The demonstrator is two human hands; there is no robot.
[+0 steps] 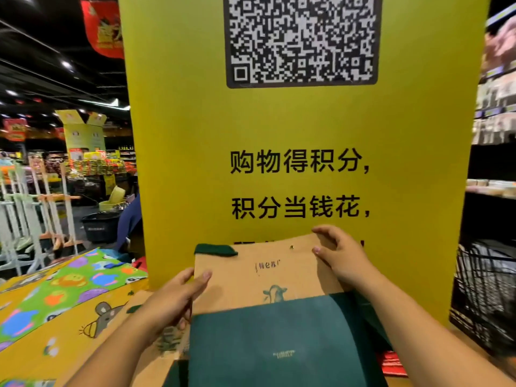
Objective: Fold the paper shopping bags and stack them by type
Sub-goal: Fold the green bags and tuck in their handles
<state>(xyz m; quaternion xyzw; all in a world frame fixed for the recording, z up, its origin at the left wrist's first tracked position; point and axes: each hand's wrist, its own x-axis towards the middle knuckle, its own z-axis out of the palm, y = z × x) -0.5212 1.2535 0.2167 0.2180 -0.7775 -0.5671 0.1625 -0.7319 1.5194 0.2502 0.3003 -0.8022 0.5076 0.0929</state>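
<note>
A brown paper shopping bag [251,277] with a dark green lower panel and a green handle at its top is held up in front of me. My left hand [173,297] grips its left edge, thumb on the front face. My right hand [339,255] pinches its top right corner, fingers curled over the rim. Below it lies another bag [268,350] of the same type, dark green side up. To the left lie flat colourful cartoon-print bags [69,291].
A tall yellow sign board [293,129] with a QR code stands right behind the bags. A black wire basket [485,297] is at the right. Shop shelves, white racks and a dark basket fill the left background.
</note>
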